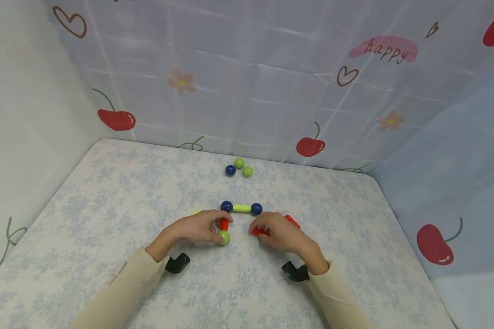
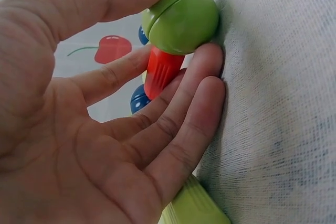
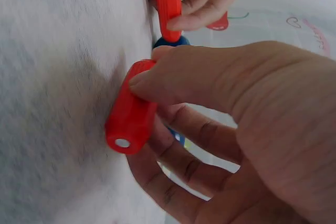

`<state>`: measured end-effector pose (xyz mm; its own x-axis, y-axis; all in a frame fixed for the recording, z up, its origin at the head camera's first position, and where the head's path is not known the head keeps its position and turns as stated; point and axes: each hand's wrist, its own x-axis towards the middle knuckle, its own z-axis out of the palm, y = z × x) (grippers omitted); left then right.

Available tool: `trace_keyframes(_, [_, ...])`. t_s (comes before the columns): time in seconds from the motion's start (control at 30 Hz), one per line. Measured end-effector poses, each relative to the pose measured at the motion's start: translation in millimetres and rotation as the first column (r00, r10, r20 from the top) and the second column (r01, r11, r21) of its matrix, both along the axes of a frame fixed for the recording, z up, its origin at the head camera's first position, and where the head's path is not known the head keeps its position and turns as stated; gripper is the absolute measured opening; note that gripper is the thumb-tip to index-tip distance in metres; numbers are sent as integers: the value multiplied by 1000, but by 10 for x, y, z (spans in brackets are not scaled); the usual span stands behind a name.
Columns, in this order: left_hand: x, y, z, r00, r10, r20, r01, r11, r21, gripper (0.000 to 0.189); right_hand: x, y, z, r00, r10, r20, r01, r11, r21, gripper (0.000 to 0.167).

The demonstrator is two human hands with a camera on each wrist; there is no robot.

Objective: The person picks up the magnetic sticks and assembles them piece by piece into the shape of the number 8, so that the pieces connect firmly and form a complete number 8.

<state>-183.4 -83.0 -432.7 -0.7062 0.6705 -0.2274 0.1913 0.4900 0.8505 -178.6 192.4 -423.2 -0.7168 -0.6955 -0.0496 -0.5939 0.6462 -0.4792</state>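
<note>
My left hand (image 1: 200, 225) grips a red magnetic rod (image 1: 224, 223) and the light-green ball (image 1: 224, 237) on its near end. In the left wrist view the thumb lies on the green ball (image 2: 184, 19), with fingers about the red rod (image 2: 164, 72). The rod's far end meets a blue ball (image 1: 226, 206), from which a yellow-green rod (image 1: 242, 208) runs to a second blue ball (image 1: 256, 209). My right hand (image 1: 281, 232) pinches a separate red magnetic rod (image 3: 131, 108) by one end; a silvery disc shows on its other end.
Farther back on the table (image 1: 313, 192) sit a blue ball (image 1: 230, 170) and two green balls (image 1: 247, 172). Another red rod (image 1: 292, 221) lies beyond my right hand. Partly hidden by my left hand is a yellow-green rod (image 2: 191, 203). A patterned curtain (image 1: 247, 91) hangs behind.
</note>
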Motion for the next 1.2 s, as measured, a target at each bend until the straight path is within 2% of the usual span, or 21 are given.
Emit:
trace_keyframes(0.23, [-3,-1,-11,997,-67,-45,67,998,6,40,60,-134,-47,996,86,-37,-89,994,-65,21])
trace_keyframes(0.43, [-4,8,-23,988,-114,-101,114,993,-9,32,117,-228,-44,997,74,-19,-75,996,-47,21])
trace_keyframes(0.67, [13,17,-50,983,-134,-127,132,991,-23,25,156,-286,-67,993,110,-31,-112,992,-63,22])
trace_keyframes(0.93, [47,53,-66,978,-118,-170,114,993,-38,23,166,-295,-105,992,119,-50,-123,990,-73,19])
trace_keyframes(1.1, [85,99,-88,968,-83,-239,63,994,-90,21,155,-292,-111,992,117,-52,-122,988,-99,18])
trace_keyframes(1.2, [109,112,-89,965,-65,-256,36,993,-117,17,148,-291,-109,991,119,-56,-125,985,-116,18])
